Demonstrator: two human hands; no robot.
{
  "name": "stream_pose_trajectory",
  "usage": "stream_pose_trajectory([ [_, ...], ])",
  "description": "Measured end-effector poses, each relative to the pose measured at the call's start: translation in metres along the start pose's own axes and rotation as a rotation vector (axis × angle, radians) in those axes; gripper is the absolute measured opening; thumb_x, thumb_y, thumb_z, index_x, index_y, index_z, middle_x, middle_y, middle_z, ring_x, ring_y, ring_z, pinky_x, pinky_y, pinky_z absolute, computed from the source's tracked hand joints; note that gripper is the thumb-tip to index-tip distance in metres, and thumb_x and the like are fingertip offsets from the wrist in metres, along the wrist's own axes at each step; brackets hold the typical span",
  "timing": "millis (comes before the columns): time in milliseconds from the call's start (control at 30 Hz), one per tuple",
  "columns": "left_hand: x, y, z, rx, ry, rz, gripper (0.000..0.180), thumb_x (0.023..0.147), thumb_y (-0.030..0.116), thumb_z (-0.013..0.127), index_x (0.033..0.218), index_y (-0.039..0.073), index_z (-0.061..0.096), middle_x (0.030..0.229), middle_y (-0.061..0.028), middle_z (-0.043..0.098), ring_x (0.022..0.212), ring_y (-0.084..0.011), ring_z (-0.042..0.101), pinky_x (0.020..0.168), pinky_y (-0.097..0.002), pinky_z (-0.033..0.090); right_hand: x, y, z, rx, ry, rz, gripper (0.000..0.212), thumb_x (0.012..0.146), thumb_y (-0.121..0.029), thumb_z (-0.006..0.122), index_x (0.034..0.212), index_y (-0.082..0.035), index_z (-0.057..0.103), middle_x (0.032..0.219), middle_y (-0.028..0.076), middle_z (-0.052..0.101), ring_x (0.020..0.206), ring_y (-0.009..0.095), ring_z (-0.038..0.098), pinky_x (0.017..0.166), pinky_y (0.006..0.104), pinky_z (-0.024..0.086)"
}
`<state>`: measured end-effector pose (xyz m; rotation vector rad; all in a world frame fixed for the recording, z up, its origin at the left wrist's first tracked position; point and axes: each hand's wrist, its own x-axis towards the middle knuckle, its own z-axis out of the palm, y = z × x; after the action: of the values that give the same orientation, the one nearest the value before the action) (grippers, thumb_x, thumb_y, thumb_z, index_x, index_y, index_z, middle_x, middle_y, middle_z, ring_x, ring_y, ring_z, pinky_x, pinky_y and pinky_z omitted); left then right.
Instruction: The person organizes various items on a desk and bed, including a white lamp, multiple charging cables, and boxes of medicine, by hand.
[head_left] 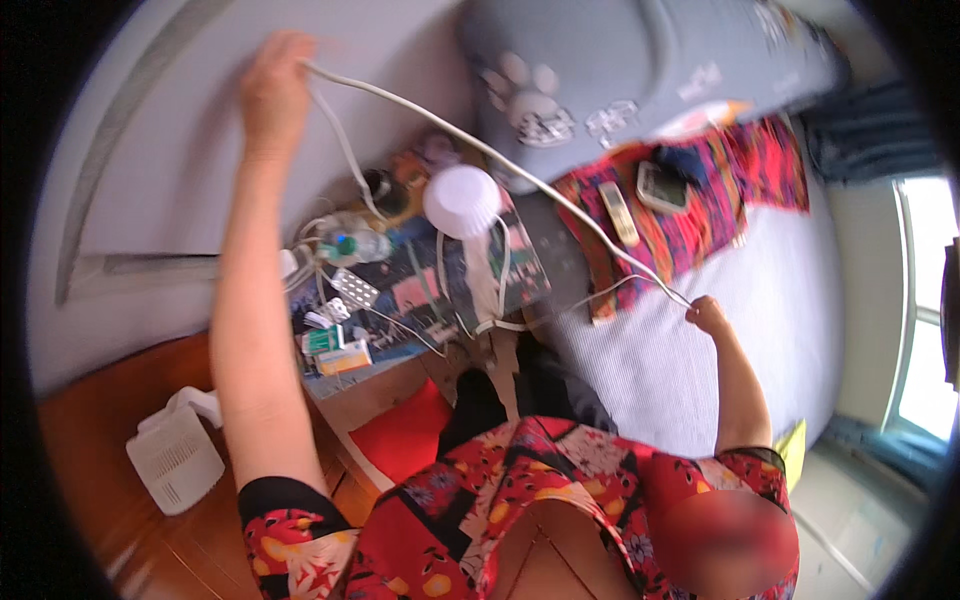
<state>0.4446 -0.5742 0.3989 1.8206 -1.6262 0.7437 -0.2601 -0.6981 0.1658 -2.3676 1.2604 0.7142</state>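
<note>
A white cable (450, 130) runs taut in a slanting line between my two raised hands. My left hand (278, 90), lifted high at the upper left in front of the wall, is closed round one end of the stretch. From there a further length drops toward the small table. Over the bed, my right hand (708, 315) pinches the lower end of the stretch, and a thinner strand trails left from it. Between and below the hands is a white dome-shaped lamp (462, 200), with loops of white cable hanging under it.
The small table (415, 335) holds a blister pack (354, 288), medicine boxes (340, 357), a clear bottle (370, 246) and tangled cords. A remote control (619, 213) lies on a red patterned cloth (710, 215) by a grey pillow (640, 70). A white slotted device (175, 458) is at lower left.
</note>
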Motion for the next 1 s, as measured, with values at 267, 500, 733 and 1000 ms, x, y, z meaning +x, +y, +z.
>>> stream_pose_trajectory([
  [267,-0.005,-0.007,-0.007,-0.058,-0.153,-0.045,0.009,0.087,0.009,0.053,0.093,0.004,0.057,0.091,-0.0087,0.06,0.081,-0.0264,0.058,0.071,-0.0326,0.046,-0.062,-0.007,-0.007,0.58,0.123,0.331,0.019,0.085,-0.019,0.059,0.083,-0.001,0.067,0.065,0.008,0.063,0.058,0.012,0.059,0.055,0.0272,0.048],
  [500,-0.005,0.017,-0.023,-0.14,-0.277,-0.149,0.011,0.087,0.013,0.053,0.091,0.003,0.057,0.087,-0.0089,0.059,0.078,-0.026,0.057,0.069,-0.0339,0.045,-0.047,-0.14,-0.165,1.042,0.69,-0.075,0.021,0.09,-0.016,0.056,0.083,0.001,0.065,0.068,0.002,0.06,0.059,0.007,0.051,0.053,0.0221,0.04],
  [733,-0.006,0.021,-0.036,-0.667,-0.428,-0.269,0.026,0.088,0.017,0.058,0.113,0.01,0.057,0.091,0.0002,0.057,0.081,-0.0097,0.053,0.073,-0.0258,0.045,-0.041,-0.313,-0.318,0.76,1.061,-0.507,0.008,0.086,-0.007,0.06,0.086,-0.002,0.066,0.069,0.002,0.061,0.059,0.01,0.055,0.055,0.0217,0.043],
  [1000,-0.001,0.068,-0.046,-0.719,-0.591,-0.199,0.024,0.087,0.019,0.061,0.109,0.009,0.057,0.087,0.0023,0.053,0.078,-0.0073,0.048,0.07,-0.0235,0.042,0.009,-0.442,-0.35,0.182,1.116,-1.204,0.023,0.077,-0.001,0.06,0.098,-0.008,0.064,0.075,0.009,0.058,0.065,0.028,0.058,0.057,0.0333,0.047],
])
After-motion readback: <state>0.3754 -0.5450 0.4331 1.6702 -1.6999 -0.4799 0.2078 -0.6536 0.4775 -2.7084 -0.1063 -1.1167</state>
